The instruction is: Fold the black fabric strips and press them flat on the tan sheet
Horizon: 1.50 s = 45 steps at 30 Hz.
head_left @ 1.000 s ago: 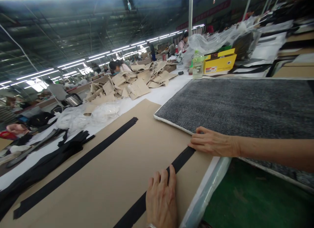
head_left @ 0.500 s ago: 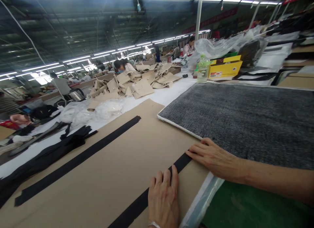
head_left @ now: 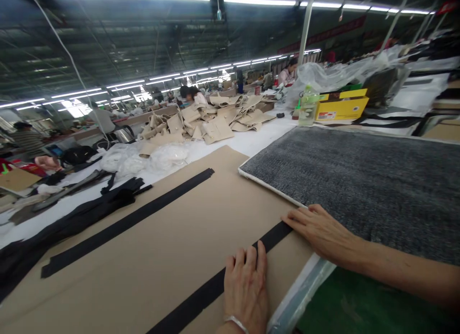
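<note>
A long black strip point(head_left: 196, 298) lies on a wide tan sheet point(head_left: 168, 233), close to its near edge. My left hand point(head_left: 246, 283), with a bracelet at the wrist, rests palm down over this strip, its fingers stretched out and slightly bent. At the strip's far end, my right hand point(head_left: 319, 231) presses with extended fingertips, beside the pale edge of a dark grey fuzzy board point(head_left: 355, 176). Its thumb and part of the strip's end are hidden. A second black strip point(head_left: 132, 219) lies roughly parallel, farther left on the sheet.
Black fabric strips point(head_left: 72, 226) are heaped at the left. Crumpled clear plastic point(head_left: 132, 159) and a pile of tan pieces point(head_left: 208, 118) lie beyond. A bottle point(head_left: 308, 106) and yellow box point(head_left: 341, 106) stand behind the grey board. People sit and stand in the background.
The view has shifted, moving the scene slightly right in the picture. Both hands keep about the same places on the near black strip, which looks unmoved on the sheet.
</note>
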{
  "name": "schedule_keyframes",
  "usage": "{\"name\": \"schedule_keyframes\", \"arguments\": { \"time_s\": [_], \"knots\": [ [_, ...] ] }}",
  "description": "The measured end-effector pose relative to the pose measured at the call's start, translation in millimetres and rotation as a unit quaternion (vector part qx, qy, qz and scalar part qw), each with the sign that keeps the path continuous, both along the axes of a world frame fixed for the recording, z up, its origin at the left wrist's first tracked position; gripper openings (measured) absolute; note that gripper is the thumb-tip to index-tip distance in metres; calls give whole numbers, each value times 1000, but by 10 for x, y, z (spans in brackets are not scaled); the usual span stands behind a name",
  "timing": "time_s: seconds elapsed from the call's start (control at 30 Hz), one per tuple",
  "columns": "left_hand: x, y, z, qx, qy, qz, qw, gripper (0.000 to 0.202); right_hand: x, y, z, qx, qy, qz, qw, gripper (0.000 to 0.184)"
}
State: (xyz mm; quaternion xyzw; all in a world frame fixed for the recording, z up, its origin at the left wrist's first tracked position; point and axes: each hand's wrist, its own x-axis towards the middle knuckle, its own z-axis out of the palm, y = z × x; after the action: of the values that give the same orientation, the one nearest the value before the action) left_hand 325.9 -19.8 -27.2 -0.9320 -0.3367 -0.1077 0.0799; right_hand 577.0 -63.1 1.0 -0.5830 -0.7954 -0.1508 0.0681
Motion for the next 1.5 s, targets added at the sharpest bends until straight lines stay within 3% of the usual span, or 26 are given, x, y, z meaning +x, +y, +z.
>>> {"name": "schedule_keyframes", "arguments": {
  "time_s": [0.13, 0.33, 0.47, 0.57, 0.7, 0.77, 0.8, 0.87, 0.93, 0.97, 1.03, 1.17, 1.23, 1.33, 1.37, 1.5],
  "knots": [
    [6, 1, -2, 0, -7, 6, 1000, 60, 127, -13, 91, -19, 35, -54, 998, 37],
    [-63, -5, -53, 12, -33, 2, 999, 62, -31, 96, 175, -86, 138, -110, 981, 25],
    [-145, -20, -26, -23, -59, 19, 998, 58, -54, 185, 242, -181, 254, -146, 939, 26],
    [-177, -9, 120, -93, -101, 40, 990, 49, -58, 238, 244, -217, 308, -160, 912, 18],
    [-210, 67, 307, -193, -131, 69, 970, 47, -126, 268, 212, -249, 389, -130, 877, 12],
    [-262, 127, 351, -237, -144, 83, 957, 48, -200, 249, 245, -264, 456, -106, 843, 21],
    [-303, 160, 367, -260, -160, 89, 948, 47, -248, 233, 279, -276, 511, -92, 809, 26],
    [-418, 232, 398, -350, -200, 90, 911, 38, -367, 196, 366, -305, 637, -69, 705, 32],
    [-580, 296, 439, -484, -228, 81, 841, 22, -516, 173, 450, -327, 726, -60, 601, 35],
    [-680, 319, 465, -544, -237, 76, 802, 16, -600, 170, 481, -332, 746, -60, 574, 35],
    [-907, 335, 527, -628, -252, 65, 734, 20, -787, 182, 510, -330, 768, -54, 546, 36],
    [-1366, 269, 694, -718, -247, 36, 650, 28, -1193, 233, 448, -350, 781, -39, 515, 39],
    [-1502, 219, 784, -700, -243, 47, 669, 26, -1382, 253, 387, -362, 780, -39, 509, 40],
    [-1510, 168, 878, -560, -312, 87, 763, 27, -1611, 271, 317, -374, 775, -42, 508, 42],
    [-1465, 160, 890, -523, -341, 88, 776, 31, -1669, 274, 309, -379, 771, -42, 509, 43],
    [-1208, 169, 859, -522, -415, 69, 742, 34, -1815, 270, 352, -389, 760, -42, 519, 47]
  ]
}}
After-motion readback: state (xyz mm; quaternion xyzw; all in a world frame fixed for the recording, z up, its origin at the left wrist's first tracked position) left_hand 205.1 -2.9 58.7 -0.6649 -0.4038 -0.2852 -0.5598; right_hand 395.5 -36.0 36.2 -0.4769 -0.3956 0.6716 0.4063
